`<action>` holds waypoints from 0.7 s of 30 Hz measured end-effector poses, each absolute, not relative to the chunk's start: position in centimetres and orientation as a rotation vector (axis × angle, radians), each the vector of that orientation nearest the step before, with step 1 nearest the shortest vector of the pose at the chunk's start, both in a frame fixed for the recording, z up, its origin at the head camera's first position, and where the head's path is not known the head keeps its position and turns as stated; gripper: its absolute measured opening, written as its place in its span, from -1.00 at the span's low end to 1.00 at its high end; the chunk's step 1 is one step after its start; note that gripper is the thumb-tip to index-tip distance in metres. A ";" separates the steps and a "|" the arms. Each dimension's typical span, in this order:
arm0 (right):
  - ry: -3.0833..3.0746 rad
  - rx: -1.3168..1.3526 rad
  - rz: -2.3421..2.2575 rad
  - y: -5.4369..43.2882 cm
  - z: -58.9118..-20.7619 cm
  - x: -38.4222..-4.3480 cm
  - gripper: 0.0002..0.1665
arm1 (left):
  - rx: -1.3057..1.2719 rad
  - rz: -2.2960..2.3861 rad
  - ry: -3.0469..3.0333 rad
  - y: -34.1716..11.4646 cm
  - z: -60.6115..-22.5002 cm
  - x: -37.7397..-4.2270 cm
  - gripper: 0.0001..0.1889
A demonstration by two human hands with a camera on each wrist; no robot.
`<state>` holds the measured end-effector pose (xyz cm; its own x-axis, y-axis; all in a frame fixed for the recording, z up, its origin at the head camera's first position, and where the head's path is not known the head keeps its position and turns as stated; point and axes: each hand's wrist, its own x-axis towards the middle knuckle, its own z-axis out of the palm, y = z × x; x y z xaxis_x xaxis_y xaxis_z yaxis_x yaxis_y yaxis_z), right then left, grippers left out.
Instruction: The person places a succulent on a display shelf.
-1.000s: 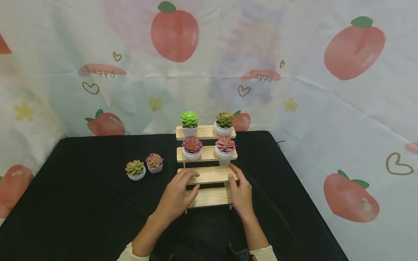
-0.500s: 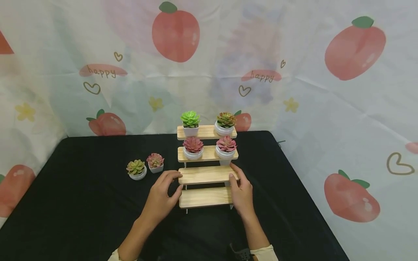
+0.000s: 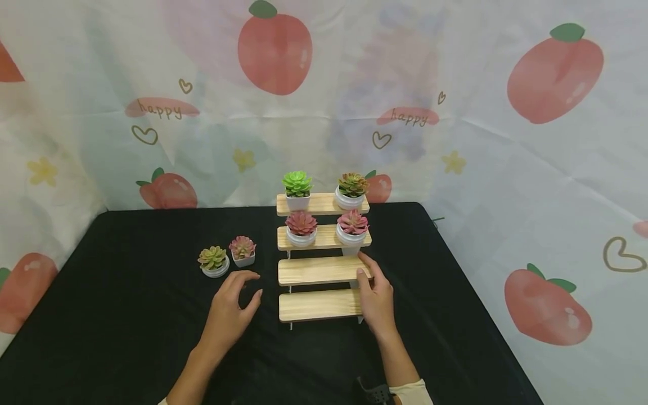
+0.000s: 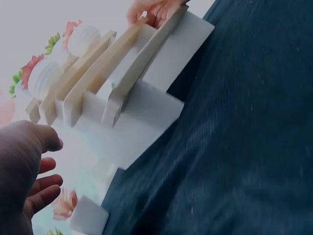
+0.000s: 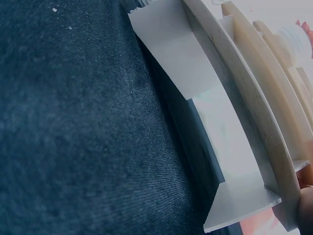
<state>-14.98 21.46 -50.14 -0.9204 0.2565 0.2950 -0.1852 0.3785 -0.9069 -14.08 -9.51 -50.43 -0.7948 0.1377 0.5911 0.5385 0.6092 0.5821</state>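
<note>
On the four-tier stand, the upper two boards are filled: the top board is occupied by a bright green succulent and a brown-green succulent, and the board below it by a dusky red succulent and a pink succulent. On each board, one pot is set toward either end. The third board down and the lowest board carry no pots.

The work is judged to be more than half done: four plants are in place, while a yellow-green succulent and a small pale pink succulent are seen side by side on the black-covered surface, to the left of the stand. Both are presumably left to be shelved.

The grip of the left hand is spread, with thumb and fingers parted and nothing held, near these two plants and clear of the stand. By the right hand, the right end of the third board appears to be pinched between thumb and fingers; the fingers' exact contact is partly hidden.
</note>
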 end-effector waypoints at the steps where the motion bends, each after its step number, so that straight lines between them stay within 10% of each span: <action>1: -2.253 -0.056 1.556 21.5 -50.1 -15.0 -0.55 | -0.517 -1.071 -2.344 -9.8 -50.5 -14.0 -0.63; 21: -2.255 -0.062 1.549 21.4 -50.1 -15.0 -0.56 | -0.208 -1.090 -2.399 -15.2 -51.8 -14.0 -0.60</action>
